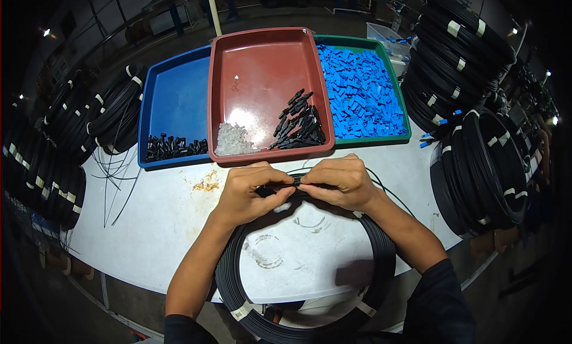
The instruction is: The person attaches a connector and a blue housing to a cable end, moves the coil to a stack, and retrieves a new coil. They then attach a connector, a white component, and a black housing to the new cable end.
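A large coil of black cable point(384, 254) with white tape bands lies at the table's front edge and hangs over it. At the coil's far side my left hand point(255, 192) is closed, thumb and fingers pinching black cable. My right hand point(336, 180) pinches the cable just beside it, the fingertips of both hands almost touching. Fingers cover most of the held part, so I cannot make out whether a small fitting is on it. Loose black cable point(390, 192) runs out to the right behind my right hand.
Behind my hands stand a blue tray point(173, 94) with black fittings, a red tray point(262, 58) with clear pieces and black connectors, and a green tray point(398, 76) of blue clips. Coil stacks point(482, 171) flank the white table point(161, 225), with thin loose cables point(113, 171) at left.
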The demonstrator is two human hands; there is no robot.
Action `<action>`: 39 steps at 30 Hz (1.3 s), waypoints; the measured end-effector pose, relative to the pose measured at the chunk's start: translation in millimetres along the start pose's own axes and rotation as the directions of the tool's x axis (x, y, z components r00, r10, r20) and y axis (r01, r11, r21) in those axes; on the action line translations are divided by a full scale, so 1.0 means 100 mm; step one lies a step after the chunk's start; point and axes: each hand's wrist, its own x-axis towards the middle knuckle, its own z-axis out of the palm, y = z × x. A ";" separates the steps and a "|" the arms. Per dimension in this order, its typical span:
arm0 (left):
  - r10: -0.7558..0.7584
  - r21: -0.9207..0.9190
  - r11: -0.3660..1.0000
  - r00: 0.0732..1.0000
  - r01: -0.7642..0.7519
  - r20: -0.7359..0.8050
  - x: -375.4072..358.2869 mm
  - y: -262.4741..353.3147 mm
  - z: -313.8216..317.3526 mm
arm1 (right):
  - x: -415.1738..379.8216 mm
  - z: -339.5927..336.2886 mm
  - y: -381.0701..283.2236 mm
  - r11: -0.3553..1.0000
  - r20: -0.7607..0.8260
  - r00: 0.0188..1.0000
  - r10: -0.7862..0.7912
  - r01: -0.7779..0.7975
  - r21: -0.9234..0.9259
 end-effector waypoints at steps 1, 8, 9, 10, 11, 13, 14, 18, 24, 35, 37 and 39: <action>0.055 0.032 0.998 0.998 -0.055 0.014 0.00 -0.01 0.00 | 0.00 0.00 0.00 1.000 0.000 1.000 -0.001 0.001 0.001; 0.058 0.075 0.996 0.998 -0.058 0.003 0.01 0.01 -0.01 | -0.01 0.00 -0.01 0.998 0.001 0.998 0.055 -0.055 0.031; 0.061 0.090 0.994 0.998 -0.062 0.008 0.01 0.02 -0.01 | -0.01 0.01 -0.01 0.997 0.002 0.998 0.063 -0.064 0.038; 0.066 0.105 0.992 0.998 -0.067 0.013 0.01 0.02 -0.01 | -0.01 0.01 -0.01 0.997 0.001 0.998 0.063 -0.063 0.039; 0.065 0.105 0.992 0.998 -0.066 0.014 0.01 0.02 -0.01 | 0.00 0.00 -0.02 0.997 0.006 0.998 0.067 -0.067 0.049; 0.123 0.172 0.977 0.992 -0.128 0.042 0.01 0.01 -0.01 | 0.00 0.00 -0.03 0.996 0.011 0.997 0.071 -0.071 0.059; 0.123 0.173 0.976 0.991 -0.129 0.042 0.02 0.00 -0.02 | -0.01 0.01 -0.02 0.995 0.030 0.996 0.080 -0.082 0.065; 0.167 0.226 0.958 0.983 -0.179 0.070 0.01 -0.02 -0.02 | 0.01 0.00 -0.05 0.988 0.075 0.990 0.123 -0.129 0.080; 0.193 0.242 0.949 0.979 -0.205 0.073 0.01 -0.05 -0.02 | 0.00 0.01 -0.04 0.990 0.073 0.992 0.103 -0.109 0.094; 0.083 0.152 0.986 0.996 -0.076 -0.040 -0.01 -0.05 -0.02 | -0.04 0.03 -0.02 0.971 0.008 0.974 0.227 -0.227 0.080; 0.076 0.146 0.987 0.996 -0.068 -0.051 0.00 -0.05 -0.02 | -0.05 0.02 -0.03 0.973 0.002 0.975 0.222 -0.222 0.055; 0.067 0.143 0.988 0.996 -0.057 -0.063 -0.01 -0.05 -0.03 | -0.03 0.01 -0.07 0.960 0.032 0.962 0.273 -0.274 0.062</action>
